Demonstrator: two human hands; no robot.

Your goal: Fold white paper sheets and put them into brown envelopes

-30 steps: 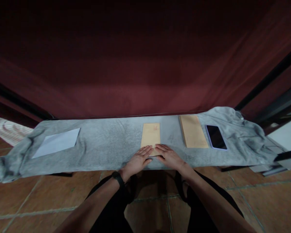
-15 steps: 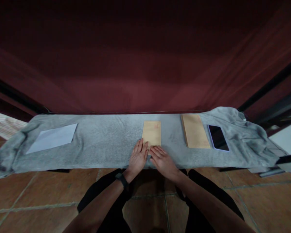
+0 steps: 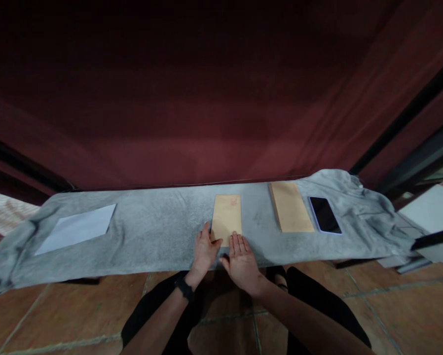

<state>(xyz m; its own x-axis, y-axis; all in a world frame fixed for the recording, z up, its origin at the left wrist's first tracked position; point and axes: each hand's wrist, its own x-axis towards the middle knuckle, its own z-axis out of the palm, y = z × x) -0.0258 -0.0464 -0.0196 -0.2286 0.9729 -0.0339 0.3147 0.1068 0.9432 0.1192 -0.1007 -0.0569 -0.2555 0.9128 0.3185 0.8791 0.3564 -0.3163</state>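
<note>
A tan paper envelope (image 3: 227, 212) with small red print at its top right lies flat on the grey cloth in front of me. My left hand (image 3: 205, 250) rests at its lower left corner. The left thumb lies on the paper, spread away from the other fingers, which run along the left edge. Flat and palm down, my right hand (image 3: 241, 264) has its fingertips on the envelope's bottom edge, with the thumb held out to the side. Neither hand is closed round the envelope.
A stack of tan envelopes (image 3: 291, 207) lies to the right, beside a phone (image 3: 325, 215) in a lilac case. White paper (image 3: 77, 229) lies at the left. The grey cloth (image 3: 151, 222) covers a narrow bench against a dark red panel (image 3: 206, 158).
My left hand has shifted from pressing flat on the envelope's lower part to its left corner, thumb spread. My right fingers have straightened along the bottom edge. The view has tilted slightly.
</note>
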